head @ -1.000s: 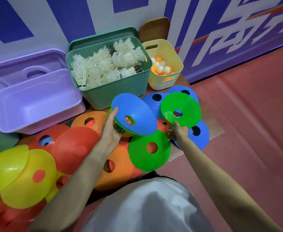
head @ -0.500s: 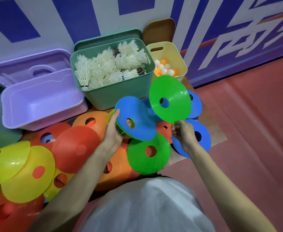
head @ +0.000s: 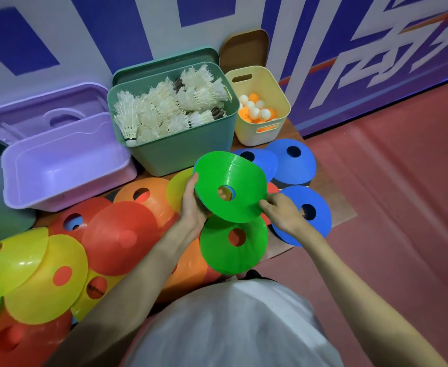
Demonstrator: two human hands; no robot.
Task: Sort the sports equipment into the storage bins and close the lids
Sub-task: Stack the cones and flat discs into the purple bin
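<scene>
Change: the green disc cone (head: 231, 185), raised at the right hand's fingertips half a second ago, now sits on top of the blue cone in the left hand's stack; blue shows only through its centre hole.
Meaning: stacking goes on; no cones look binned yet, judging by the bare purple bin (head: 66, 165).
Left hand (head: 192, 205): grip curled round the stack's left rim, thumb on top.
Right hand (head: 284, 214): fingertips pinching the green cone's right rim.
Loose cones: green disc cone on floor (head: 233, 245) just below the stack; blue, orange, red, yellow ones spread around.
Bins: green bin (head: 180, 152) heaped with shuttlecocks (head: 170, 107); cream bin (head: 260, 128) holds table-tennis balls (head: 256, 109); lids off, leaning behind.
Materials: cones thin, glossy, flexible-looking plastic, shallow domes with round holes; shuttlecocks feathery; bins smooth, matte.
</scene>
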